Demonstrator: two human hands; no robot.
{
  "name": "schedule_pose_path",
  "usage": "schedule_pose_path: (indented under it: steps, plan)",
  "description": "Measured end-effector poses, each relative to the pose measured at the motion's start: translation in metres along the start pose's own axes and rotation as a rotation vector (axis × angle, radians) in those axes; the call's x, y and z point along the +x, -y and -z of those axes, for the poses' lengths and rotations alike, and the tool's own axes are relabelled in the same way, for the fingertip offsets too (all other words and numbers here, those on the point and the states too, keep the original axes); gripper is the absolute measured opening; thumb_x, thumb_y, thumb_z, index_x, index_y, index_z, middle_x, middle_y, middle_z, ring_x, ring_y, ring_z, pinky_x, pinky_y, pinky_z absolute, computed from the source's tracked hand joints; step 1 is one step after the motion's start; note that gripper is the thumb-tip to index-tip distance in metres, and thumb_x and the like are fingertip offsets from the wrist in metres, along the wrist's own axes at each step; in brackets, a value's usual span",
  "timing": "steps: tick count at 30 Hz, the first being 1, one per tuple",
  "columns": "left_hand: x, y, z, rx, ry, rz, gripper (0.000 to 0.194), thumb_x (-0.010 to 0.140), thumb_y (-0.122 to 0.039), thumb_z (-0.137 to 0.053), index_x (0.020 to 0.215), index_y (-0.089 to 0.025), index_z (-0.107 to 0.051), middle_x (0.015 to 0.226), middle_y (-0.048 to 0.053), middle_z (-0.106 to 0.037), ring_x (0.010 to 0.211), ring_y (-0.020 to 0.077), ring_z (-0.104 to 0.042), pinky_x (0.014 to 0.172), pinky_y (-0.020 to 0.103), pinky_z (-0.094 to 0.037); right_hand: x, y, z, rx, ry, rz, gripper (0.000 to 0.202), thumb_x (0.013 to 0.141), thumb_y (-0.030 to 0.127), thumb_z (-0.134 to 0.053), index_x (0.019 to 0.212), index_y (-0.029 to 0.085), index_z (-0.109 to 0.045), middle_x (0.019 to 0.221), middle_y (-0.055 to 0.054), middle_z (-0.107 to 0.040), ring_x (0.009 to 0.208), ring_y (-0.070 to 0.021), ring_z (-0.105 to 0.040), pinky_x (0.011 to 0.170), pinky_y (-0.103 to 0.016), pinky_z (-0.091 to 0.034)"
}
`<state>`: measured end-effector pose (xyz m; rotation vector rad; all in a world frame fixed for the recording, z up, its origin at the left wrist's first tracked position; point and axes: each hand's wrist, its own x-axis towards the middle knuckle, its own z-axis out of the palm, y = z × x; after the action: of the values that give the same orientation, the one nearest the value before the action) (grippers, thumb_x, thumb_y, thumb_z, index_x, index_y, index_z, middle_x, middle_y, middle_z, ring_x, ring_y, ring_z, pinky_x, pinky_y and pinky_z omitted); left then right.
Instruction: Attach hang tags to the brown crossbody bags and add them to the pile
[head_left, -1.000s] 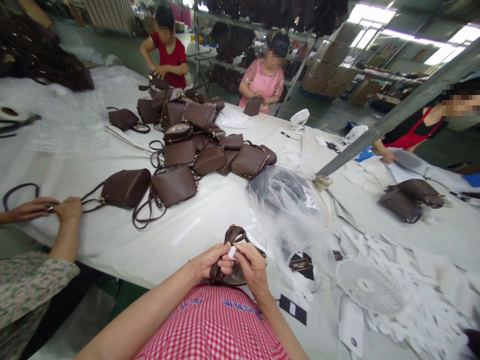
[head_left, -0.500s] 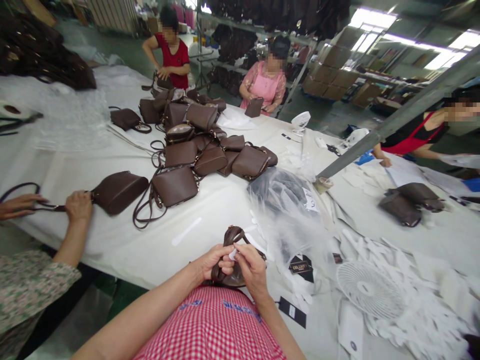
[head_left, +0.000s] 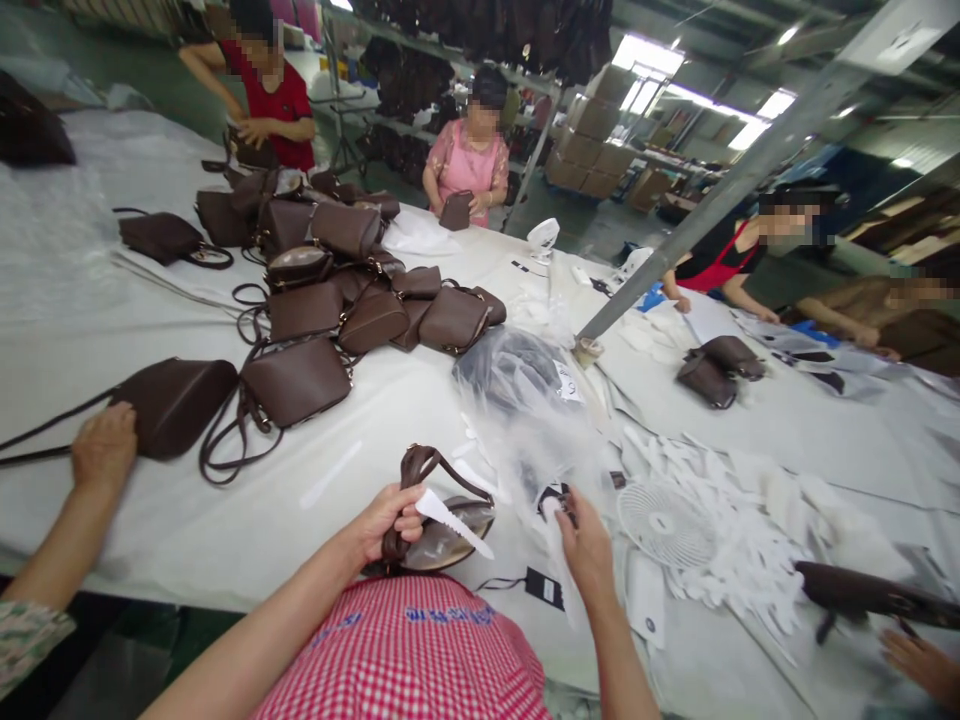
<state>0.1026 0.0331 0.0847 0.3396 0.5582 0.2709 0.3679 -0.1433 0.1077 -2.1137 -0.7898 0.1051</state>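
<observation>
My left hand (head_left: 395, 522) is closed around the bundled brown strap (head_left: 417, 466) of a small handbag. It also grips one end of a white toothed strip (head_left: 454, 522), which slants down to the right across the bag. The handbag (head_left: 450, 540) lies at the table edge against my apron, its zipped top showing a clear plastic covering. Over to the right, my right hand (head_left: 586, 545) has its fingers bent and close together at the black tags and white strips beside a plastic bag; what they grip is unclear. A black hang tag (head_left: 544, 588) on a cord lies between my arms.
Several brown handbags (head_left: 296, 382) are heaped at left centre. A co-worker's hand (head_left: 105, 445) rests on another bag (head_left: 176, 405). A filled plastic bag (head_left: 517, 385), a white fan (head_left: 666, 525), loose white strips (head_left: 750, 560) and a metal post (head_left: 675, 255) are to the right. Other people work around the table.
My right hand has left the left hand and moved right to the tags. The white strip now shows extended from my left hand. The view has turned right; the co-worker's bag strap has shifted.
</observation>
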Motion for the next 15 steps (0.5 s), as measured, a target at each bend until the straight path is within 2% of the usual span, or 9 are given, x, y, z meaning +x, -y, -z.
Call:
schedule_pose_path:
  steps: [2, 3, 4, 5, 7, 9, 10, 12, 15]
  plan:
    - [-0.001, -0.001, -0.006, 0.080, -0.005, 0.027, 0.043, 0.071, -0.033, -0.077, 0.062, -0.016, -0.038, 0.050, -0.011, -0.033, 0.037, -0.0013, -0.023, 0.037, 0.013, -0.024, -0.006, 0.002, -0.011, -0.054, 0.032, 0.010, 0.039, 0.081, 0.050, -0.053, 0.099, 0.017, -0.064, 0.100, -0.013, -0.067, 0.095, -0.0277, -0.061, 0.087, -0.043, -0.045]
    - [-0.002, -0.001, -0.009, 0.126, -0.001, 0.041, 0.043, 0.071, -0.034, -0.077, 0.063, -0.016, -0.038, 0.050, -0.011, -0.033, 0.038, -0.0012, -0.023, 0.038, 0.013, -0.023, -0.011, 0.011, -0.018, -0.022, 0.048, 0.001, 0.038, 0.084, 0.048, -0.050, 0.099, 0.017, -0.064, 0.101, -0.013, -0.067, 0.095, -0.0268, -0.061, 0.086, -0.042, -0.046]
    - [-0.003, -0.002, -0.012, 0.172, 0.006, 0.053, 0.043, 0.070, -0.034, -0.077, 0.063, -0.017, -0.038, 0.050, -0.011, -0.033, 0.038, -0.0010, -0.023, 0.038, 0.014, -0.022, -0.017, 0.023, -0.026, 0.031, 0.117, -0.009, 0.035, 0.087, 0.046, -0.048, 0.100, 0.017, -0.063, 0.101, -0.012, -0.067, 0.094, -0.0252, -0.061, 0.085, -0.039, -0.047]
    - [-0.003, -0.002, -0.015, 0.218, 0.013, 0.062, 0.044, 0.070, -0.036, -0.077, 0.063, -0.017, -0.038, 0.049, -0.011, -0.033, 0.038, -0.0009, -0.023, 0.038, 0.014, -0.021, -0.023, 0.039, -0.034, 0.099, 0.238, -0.012, 0.032, 0.088, 0.043, -0.047, 0.100, 0.018, -0.063, 0.099, -0.011, -0.067, 0.091, -0.0234, -0.062, 0.082, -0.036, -0.048]
    - [-0.005, -0.004, -0.019, 0.308, 0.020, 0.075, 0.044, 0.069, -0.039, -0.076, 0.065, -0.017, -0.038, 0.049, -0.012, -0.031, 0.039, -0.0004, -0.021, 0.039, 0.014, -0.020, -0.035, 0.069, -0.048, 0.200, 0.590, 0.046, 0.028, 0.088, 0.040, -0.050, 0.103, 0.020, -0.062, 0.098, -0.007, -0.068, 0.089, -0.0209, -0.063, 0.081, -0.032, -0.048]
    - [-0.007, -0.006, -0.022, 0.388, 0.019, 0.074, 0.042, 0.070, -0.041, -0.074, 0.068, -0.018, -0.039, 0.048, -0.012, -0.030, 0.039, 0.0005, -0.019, 0.039, 0.015, -0.021, -0.044, 0.090, -0.059, 0.210, 0.840, 0.127, 0.023, 0.086, 0.037, -0.054, 0.101, 0.021, -0.062, 0.092, -0.005, -0.069, 0.085, -0.0193, -0.063, 0.077, -0.029, -0.048]
    - [-0.008, -0.008, -0.024, 0.426, 0.022, 0.064, 0.041, 0.071, -0.042, -0.073, 0.069, -0.018, -0.040, 0.048, -0.012, -0.030, 0.040, 0.0011, -0.019, 0.040, 0.015, -0.022, -0.047, 0.094, -0.062, 0.207, 0.911, 0.140, 0.020, 0.086, 0.037, -0.053, 0.094, 0.021, -0.062, 0.085, -0.004, -0.068, 0.079, -0.0181, -0.063, 0.074, -0.028, -0.048]
    - [-0.010, -0.011, -0.026, 0.516, 0.016, 0.016, 0.038, 0.073, -0.043, -0.068, 0.069, -0.019, -0.039, 0.049, -0.012, -0.029, 0.040, 0.0023, -0.020, 0.040, 0.016, -0.024, -0.051, 0.091, -0.066, 0.229, 0.997, 0.076, 0.024, 0.088, 0.039, -0.047, 0.078, 0.020, -0.057, 0.066, 0.000, -0.062, 0.061, -0.0146, -0.059, 0.062, -0.025, -0.046]
    - [-0.015, -0.018, -0.033, 0.768, -0.067, -0.132, 0.027, 0.078, -0.038, -0.060, 0.069, -0.018, -0.044, 0.052, -0.009, -0.038, 0.043, 0.0057, -0.031, 0.044, 0.019, -0.032, -0.050, 0.075, -0.069, 0.287, 1.039, -0.165, 0.031, 0.087, 0.046, -0.044, 0.068, 0.022, -0.045, 0.053, 0.006, -0.049, 0.039, -0.0089, -0.044, 0.041, -0.020, -0.035]
